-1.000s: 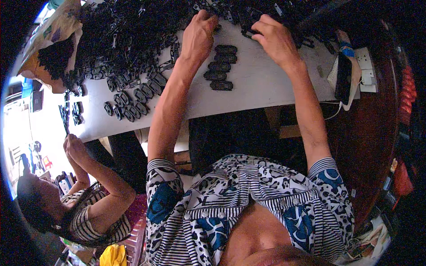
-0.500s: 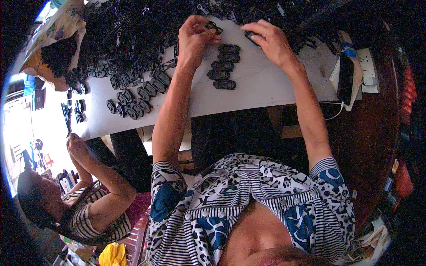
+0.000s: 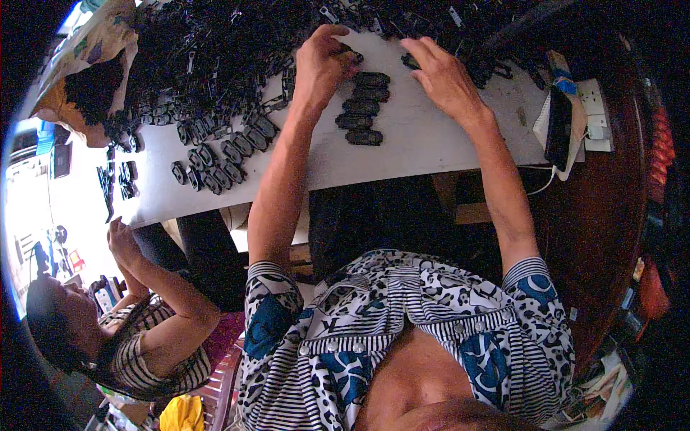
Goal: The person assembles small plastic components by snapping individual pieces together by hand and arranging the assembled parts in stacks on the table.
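Overhead, white table (image 3: 431, 147) strewn with black parts (image 3: 215, 50); left hand (image 3: 323, 61) pinching one, right hand (image 3: 445, 75) spread.

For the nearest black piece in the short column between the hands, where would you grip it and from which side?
Pinch the nearest black piece across its short width, from above on the person's side. It lies flat on the white table, long axis left to right, with bare table before it, while its far edge sits close to the next piece.

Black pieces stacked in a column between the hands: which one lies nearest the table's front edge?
The bottom piece, lowest in the column; the other pieces sit above it.
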Demonstrator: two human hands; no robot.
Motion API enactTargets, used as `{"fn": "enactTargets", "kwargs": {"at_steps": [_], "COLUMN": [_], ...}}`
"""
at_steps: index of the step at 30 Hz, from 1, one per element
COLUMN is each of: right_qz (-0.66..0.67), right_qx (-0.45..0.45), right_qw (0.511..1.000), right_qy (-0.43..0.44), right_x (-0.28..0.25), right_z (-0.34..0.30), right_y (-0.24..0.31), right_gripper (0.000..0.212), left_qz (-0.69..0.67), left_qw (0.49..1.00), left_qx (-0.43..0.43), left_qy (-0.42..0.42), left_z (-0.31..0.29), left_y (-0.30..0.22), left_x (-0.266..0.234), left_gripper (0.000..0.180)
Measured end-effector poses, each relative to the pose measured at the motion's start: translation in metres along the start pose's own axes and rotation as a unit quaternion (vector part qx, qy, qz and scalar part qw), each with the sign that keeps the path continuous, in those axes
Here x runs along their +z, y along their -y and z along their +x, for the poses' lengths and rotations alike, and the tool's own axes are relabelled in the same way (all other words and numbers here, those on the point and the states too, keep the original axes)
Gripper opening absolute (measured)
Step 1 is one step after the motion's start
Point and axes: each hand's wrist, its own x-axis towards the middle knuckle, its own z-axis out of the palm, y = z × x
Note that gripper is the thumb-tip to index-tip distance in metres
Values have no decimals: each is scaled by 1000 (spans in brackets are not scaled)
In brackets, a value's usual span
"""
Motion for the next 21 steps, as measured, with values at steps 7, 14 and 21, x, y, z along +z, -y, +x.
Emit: {"fn": "enactTargets", "kwargs": {"at_steps": [7,14,21], "right_qz": [47,-116,77], "right_qx": [-2,12,17], "right_qw": [998,993,996], "right_qy": [-42,-35,-51], "right_x": [-4,-9,-5], "right_z": [-4,-11,13], "right_y": [1,0,16], "right_gripper": [25,28,26], "left_qz": [272,242,272], "left_qw": [952,956,929], "left_qx": [136,168,251], "left_qy": [30,-6,13], "left_z": [9,0,2], "left_y": [5,7,11], "left_x": [-15,-7,-4], "left_gripper": [21,28,31]}}
